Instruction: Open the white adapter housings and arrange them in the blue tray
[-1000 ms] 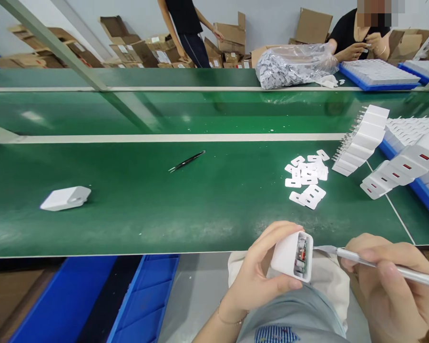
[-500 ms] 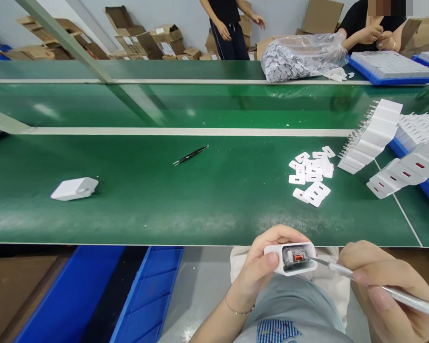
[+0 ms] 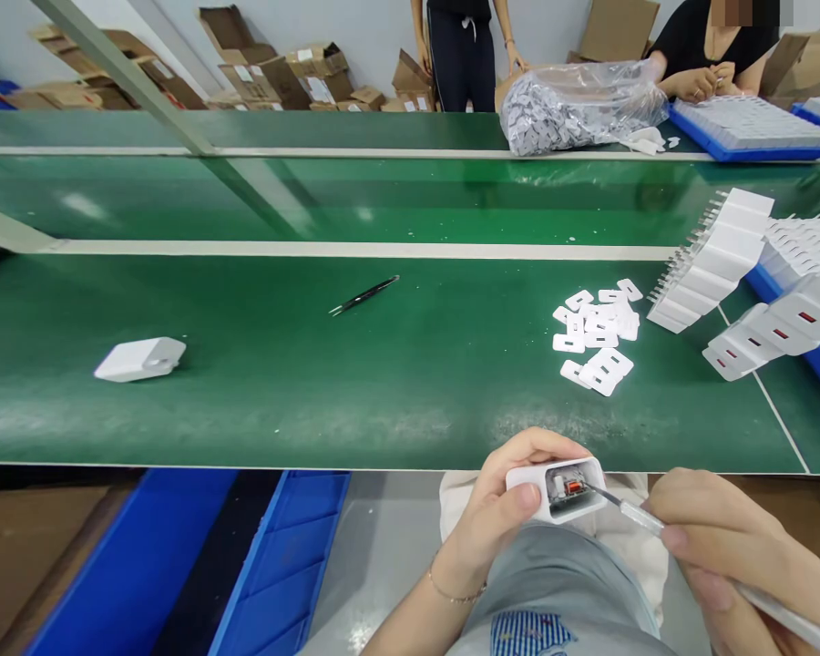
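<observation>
Since half a second ago the white charger shell [image 3: 553, 487] has tilted a little in the left hand [image 3: 498, 515], and the knife tip has slid further into its open end. That left hand is curled round the shell, thumb pressed on its near face, fingers wrapped over the far side, holding it above the lap with the open end toward the right hand [image 3: 728, 556]. Inside the opening a small red part shows. The right hand pinches a slim silver craft knife [image 3: 662, 528] like a pen, its blade touching the inside of the shell.

Beyond both hands stretches the green conveyor belt [image 3: 383, 383]. Just past the hands lies a loose heap of small white cover plates [image 3: 598, 333]. Further right of them stand rows of white chargers [image 3: 714, 260], leaning against blue trays. Far to the left of the hands a single white charger [image 3: 140, 358] lies on its side, and black tweezers [image 3: 363, 296] rest between it and the plates. At the far side, a clear bag of parts [image 3: 574, 109] sits near two other people.
</observation>
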`<state>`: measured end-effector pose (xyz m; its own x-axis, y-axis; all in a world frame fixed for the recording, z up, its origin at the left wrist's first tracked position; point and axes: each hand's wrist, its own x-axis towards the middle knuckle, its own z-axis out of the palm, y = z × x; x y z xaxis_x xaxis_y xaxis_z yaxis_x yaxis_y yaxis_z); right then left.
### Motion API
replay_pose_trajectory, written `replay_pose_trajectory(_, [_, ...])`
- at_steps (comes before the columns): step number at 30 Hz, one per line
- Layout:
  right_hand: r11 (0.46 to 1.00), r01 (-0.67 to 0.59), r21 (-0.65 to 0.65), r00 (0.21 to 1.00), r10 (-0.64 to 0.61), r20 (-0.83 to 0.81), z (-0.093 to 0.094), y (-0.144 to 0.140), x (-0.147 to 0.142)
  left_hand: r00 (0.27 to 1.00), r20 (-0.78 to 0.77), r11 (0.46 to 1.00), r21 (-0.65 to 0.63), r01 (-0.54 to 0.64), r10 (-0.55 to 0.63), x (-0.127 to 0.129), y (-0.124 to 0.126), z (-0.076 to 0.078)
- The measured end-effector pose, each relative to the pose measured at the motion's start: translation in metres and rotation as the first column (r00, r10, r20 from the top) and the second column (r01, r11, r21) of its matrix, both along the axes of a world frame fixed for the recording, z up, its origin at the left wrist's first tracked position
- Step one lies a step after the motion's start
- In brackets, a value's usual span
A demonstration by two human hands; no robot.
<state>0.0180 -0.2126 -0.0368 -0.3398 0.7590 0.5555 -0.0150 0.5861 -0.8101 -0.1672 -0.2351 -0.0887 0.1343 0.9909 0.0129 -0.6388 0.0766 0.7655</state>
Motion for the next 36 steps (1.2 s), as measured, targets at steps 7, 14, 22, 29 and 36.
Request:
replay_pose_trajectory(7, [1.0, 0.017, -0.005, 0.993, -0.017, -0.118, -0.021, 0.002, -0.001, 0.999, 0.037, 0.995, -0.095, 0.018, -0.015, 0.001, -0.002, 0.003])
replay_pose_trajectory(14, [0.989, -0.129, -0.067, 0.961, 0.109, -0.253, -0.031, 0.013, -0.003, 0.996, 0.067, 0.992, -0.106, 0.064, -0.057, 0.004, -0.003, -0.002])
replay_pose_trajectory(22, [0.972, -0.191, -0.137, 0.922, 0.13, -0.365, -0.035, 0.01, -0.011, 0.992, 0.108, 0.997, -0.041, 0.069, -0.064, 0.005, -0.002, 0.0])
replay_pose_trajectory(29, [0.977, -0.162, -0.14, 0.906, 0.091, -0.413, -0.042, 0.007, -0.017, 0.996, 0.075, 0.998, -0.037, 0.048, -0.045, 0.005, -0.002, -0.001])
replay_pose_trajectory(36, [0.944, -0.236, -0.228, 0.847, 0.085, -0.525, -0.041, 0.008, -0.028, 0.998, 0.046, 0.999, 0.006, 0.043, -0.043, 0.006, -0.005, -0.001])
